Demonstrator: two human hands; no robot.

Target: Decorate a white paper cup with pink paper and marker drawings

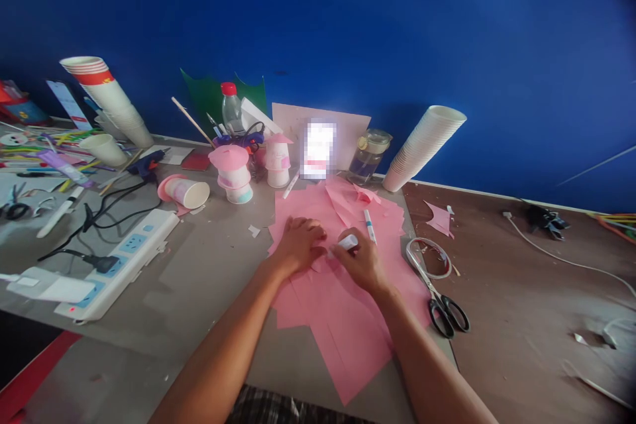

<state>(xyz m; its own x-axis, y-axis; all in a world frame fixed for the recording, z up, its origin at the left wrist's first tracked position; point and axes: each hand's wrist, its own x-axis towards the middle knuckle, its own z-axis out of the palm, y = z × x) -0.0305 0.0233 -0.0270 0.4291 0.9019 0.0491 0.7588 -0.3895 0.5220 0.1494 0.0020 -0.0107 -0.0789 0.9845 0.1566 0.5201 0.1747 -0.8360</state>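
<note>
Layered sheets of pink paper [348, 338] lie on the table in front of me. My left hand [301, 243] rests on the sheets with its fingers stretched out, pressing on the paper. Closed round a short white cylinder [348, 242], my right hand [362, 265] is low over the paper just right of the left one; the cylinder's exact kind does not show. Beside the right hand lies a white marker with a blue band [370, 226]. Crumpled pink scraps [366, 196] sit beyond both hands. What lies under the fingers is hidden.
Scissors [447, 315] and a tape roll [431, 258] lie right of the paper. Stacked paper cups [427, 146], a jar [370, 154] and a bright phone [318, 146] stand behind. Pink-topped cup models [233, 175] and a power strip [124, 265] are at left.
</note>
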